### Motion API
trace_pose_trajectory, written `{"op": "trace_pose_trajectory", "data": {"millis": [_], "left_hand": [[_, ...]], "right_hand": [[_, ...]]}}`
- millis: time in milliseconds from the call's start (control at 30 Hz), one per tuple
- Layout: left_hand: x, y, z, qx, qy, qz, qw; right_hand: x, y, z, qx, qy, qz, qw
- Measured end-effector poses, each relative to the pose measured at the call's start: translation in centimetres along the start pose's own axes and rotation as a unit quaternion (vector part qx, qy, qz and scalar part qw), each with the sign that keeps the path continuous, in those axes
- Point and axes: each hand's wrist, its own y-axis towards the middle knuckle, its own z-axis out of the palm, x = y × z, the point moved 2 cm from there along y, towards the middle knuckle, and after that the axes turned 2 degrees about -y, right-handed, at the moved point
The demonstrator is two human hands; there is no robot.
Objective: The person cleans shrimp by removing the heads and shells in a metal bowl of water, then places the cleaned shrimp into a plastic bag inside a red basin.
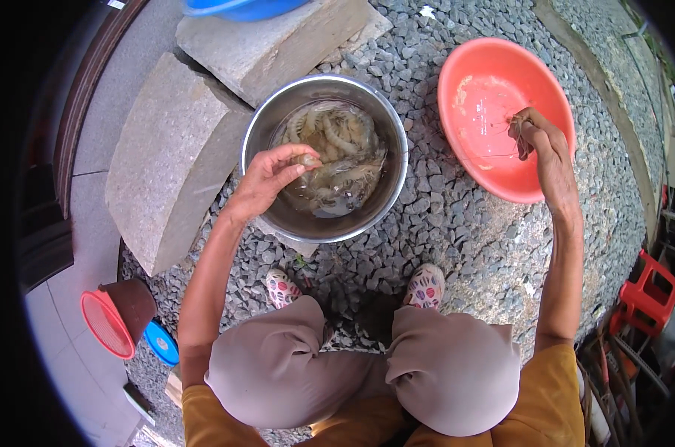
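My left hand (264,179) is over the left side of a stainless steel bowl (396,193), pinching a shrimp body (307,160) between thumb and fingers. Raw shrimp (340,137) lie in murky water in that bowl, some whole with long feelers. Off to the right, my right hand (548,151) hangs above an oval red plastic basin (466,106). Its fingers grip what looks like a shrimp head (518,131), with thin feelers trailing to the left. A little wet residue shows on the basin's inside; part of its right side is hidden by my hand.
Two concrete blocks (169,162) flank the bowl on the left, with a blue basin (242,8) at the top. Grey gravel (427,218) covers the ground. A red basket (111,329) and blue lid (161,342) lie lower left; a red plastic stool (647,296) is far right.
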Motion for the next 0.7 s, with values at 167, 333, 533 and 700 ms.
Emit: {"op": "trace_pose_trajectory", "data": {"millis": [167, 333, 533, 700], "left_hand": [[0.6, -1.1, -0.5, -0.047, 0.005, -0.018, 0.999], [0.2, -0.6, 0.4, -0.043, 0.023, -0.016, 0.999], [0.2, -0.5, 0.3, -0.042, 0.028, -0.017, 0.999], [0.5, -0.8, 0.1, -0.050, 0.032, -0.022, 0.998]], "right_hand": [[0.7, 0.7, -1.6, 0.002, 0.087, -0.045, 0.995], [-0.2, 0.0, -2.4, 0.039, 0.113, -0.026, 0.993], [-0.6, -0.5, -1.9, 0.044, 0.118, -0.025, 0.992], [-0.2, -0.5, -1.7, 0.017, 0.043, -0.062, 0.997]]}}
